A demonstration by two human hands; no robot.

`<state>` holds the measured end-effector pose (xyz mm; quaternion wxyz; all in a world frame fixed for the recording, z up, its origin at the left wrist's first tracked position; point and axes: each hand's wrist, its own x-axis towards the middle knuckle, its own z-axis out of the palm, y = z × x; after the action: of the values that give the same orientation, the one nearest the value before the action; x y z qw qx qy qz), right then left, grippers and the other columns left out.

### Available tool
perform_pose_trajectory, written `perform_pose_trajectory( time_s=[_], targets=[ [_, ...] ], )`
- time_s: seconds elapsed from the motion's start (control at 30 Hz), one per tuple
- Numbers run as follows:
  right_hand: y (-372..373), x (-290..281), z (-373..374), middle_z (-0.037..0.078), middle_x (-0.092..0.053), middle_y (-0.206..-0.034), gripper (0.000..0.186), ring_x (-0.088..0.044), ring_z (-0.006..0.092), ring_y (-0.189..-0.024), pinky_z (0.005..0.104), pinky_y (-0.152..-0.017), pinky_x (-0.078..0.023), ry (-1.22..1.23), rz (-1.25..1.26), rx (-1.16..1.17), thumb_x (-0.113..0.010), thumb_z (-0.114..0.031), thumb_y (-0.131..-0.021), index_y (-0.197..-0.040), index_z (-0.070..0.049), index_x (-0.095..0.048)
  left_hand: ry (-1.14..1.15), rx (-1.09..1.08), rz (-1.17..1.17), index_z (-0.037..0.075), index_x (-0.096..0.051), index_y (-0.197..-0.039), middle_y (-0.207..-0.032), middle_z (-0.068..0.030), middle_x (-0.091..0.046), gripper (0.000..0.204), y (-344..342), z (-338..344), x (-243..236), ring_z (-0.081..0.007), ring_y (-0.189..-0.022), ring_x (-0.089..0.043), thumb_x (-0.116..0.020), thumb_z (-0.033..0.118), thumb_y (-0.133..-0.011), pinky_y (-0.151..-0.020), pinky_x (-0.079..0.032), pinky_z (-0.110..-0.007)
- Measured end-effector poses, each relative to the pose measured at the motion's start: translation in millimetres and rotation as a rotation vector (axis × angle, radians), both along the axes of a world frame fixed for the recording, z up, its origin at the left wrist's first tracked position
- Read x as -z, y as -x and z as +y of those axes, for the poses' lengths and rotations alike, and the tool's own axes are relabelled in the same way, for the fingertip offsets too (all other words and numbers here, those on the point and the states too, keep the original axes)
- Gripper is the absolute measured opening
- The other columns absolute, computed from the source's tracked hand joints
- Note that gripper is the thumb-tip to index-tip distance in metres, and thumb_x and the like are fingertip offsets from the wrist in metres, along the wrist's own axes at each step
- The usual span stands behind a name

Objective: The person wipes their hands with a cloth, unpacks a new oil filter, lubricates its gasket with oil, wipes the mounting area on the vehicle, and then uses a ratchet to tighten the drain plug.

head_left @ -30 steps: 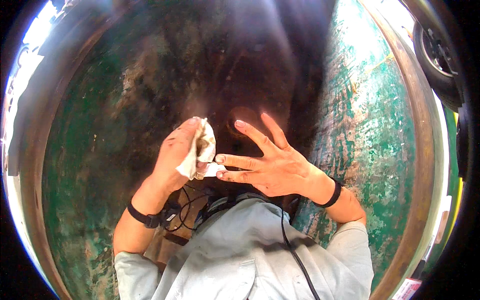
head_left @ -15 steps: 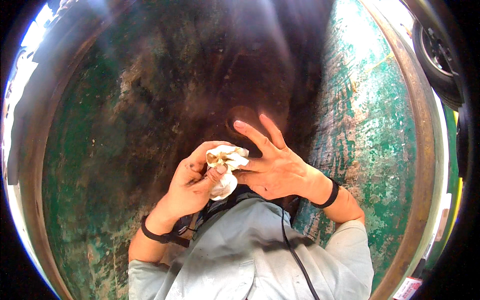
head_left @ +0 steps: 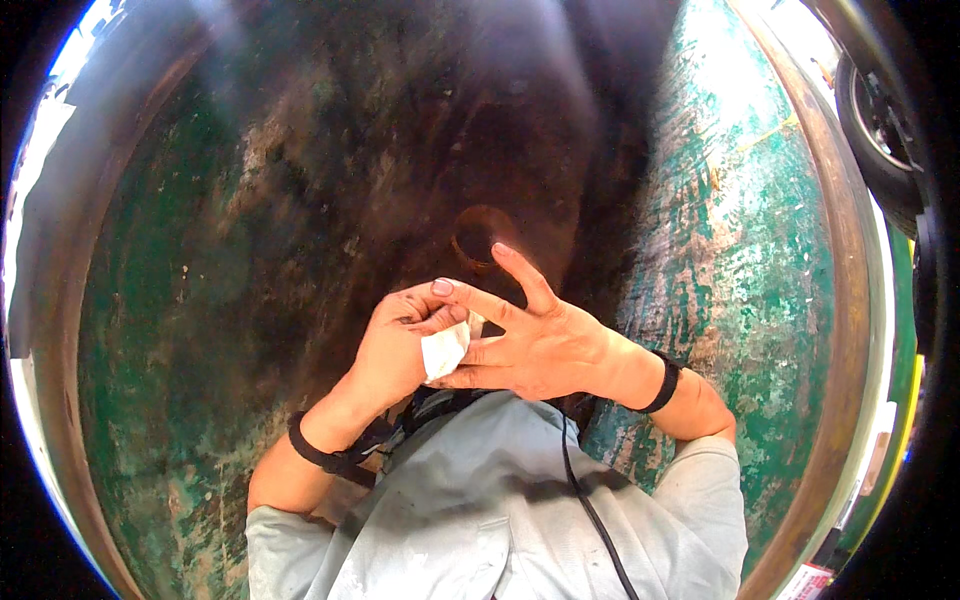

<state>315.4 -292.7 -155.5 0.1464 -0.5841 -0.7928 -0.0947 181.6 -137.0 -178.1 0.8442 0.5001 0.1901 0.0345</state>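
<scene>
Left hand (head_left: 392,342) gripping cloth (head_left: 444,352), brown edge (head_left: 849,280) seemingly well apart

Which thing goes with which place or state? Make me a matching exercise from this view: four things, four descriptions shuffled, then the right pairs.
Things
1. White cloth
2. Black cord
3. Wheel
4. Right hand

Places and states
A. Near the picture's upper right edge
B. Spread open
C. Held by the left hand
D. Running down the front of the light grey shirt

Right pairs
1-C, 2-D, 3-A, 4-B
</scene>
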Motion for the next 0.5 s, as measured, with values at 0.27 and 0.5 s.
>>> perform_pose_trajectory(
  time_s=[0.27, 0.5],
  targets=[
    [-3, 1, -2, -0.013, -0.063, -0.119, 0.043, -0.03, 0.0213, -0.148, 0.067, -0.12, -0.005, 0.005, 0.06, -0.062, -0.057, -0.026, -0.079, -0.12, -0.034, -0.069, 0.03, 0.043, -0.034, 0.0, -0.065, -0.103, -0.093, -0.0043, -0.068, 0.013, -2, -3, 13, -0.013, -0.083, -0.066, -0.053, 0.005, -0.099, -0.073, -0.053, -0.026],
    [-2, 4, -4, -0.011, -0.062, -0.129, 0.039, -0.028, 0.0162, -0.148, 0.0663, -0.12, -0.002, 0.0, 0.077, -0.046, -0.058, -0.027, -0.084, -0.122, -0.029, -0.069, 0.05, -0.104, 0.063, 0.004, -0.066, -0.101, -0.086, -0.0034, -0.066, 0.018, -21, 26, 47, -0.0126, -0.07, -0.061, -0.055, 0.019, -0.099, -0.06, -0.049, -0.027]
  ],
)
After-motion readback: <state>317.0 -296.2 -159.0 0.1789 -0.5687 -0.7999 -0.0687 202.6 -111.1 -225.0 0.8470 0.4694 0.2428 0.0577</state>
